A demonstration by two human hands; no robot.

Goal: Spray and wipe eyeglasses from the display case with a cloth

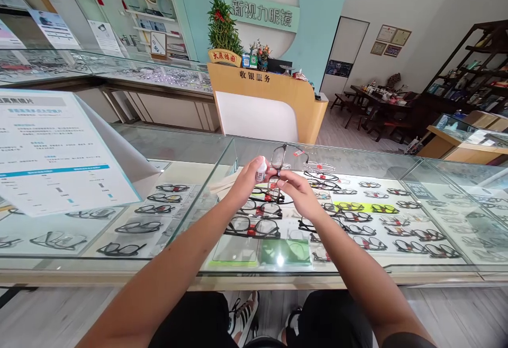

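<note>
My left hand [250,174] is closed around a small white bottle [261,170], its cap pointing up. Close beside it, my right hand [296,193] grips a pair of eyeglasses [279,156] by the frame. The glasses are turned on end, one lens above the other, and a small red-and-white tag hangs near the temple. Both hands are above the glass display counter [246,262]. Below them, under the glass, lie rows of eyeglasses [254,227] with red tags. My fingertips partly hide the lower lens.
A large printed sign [55,152] stands on the counter at left. A folded pale cloth [222,185] lies near my left hand. Beyond the counter is a wooden cashier desk [270,86] with a plant [223,28]. More display cases [151,75] run along the left.
</note>
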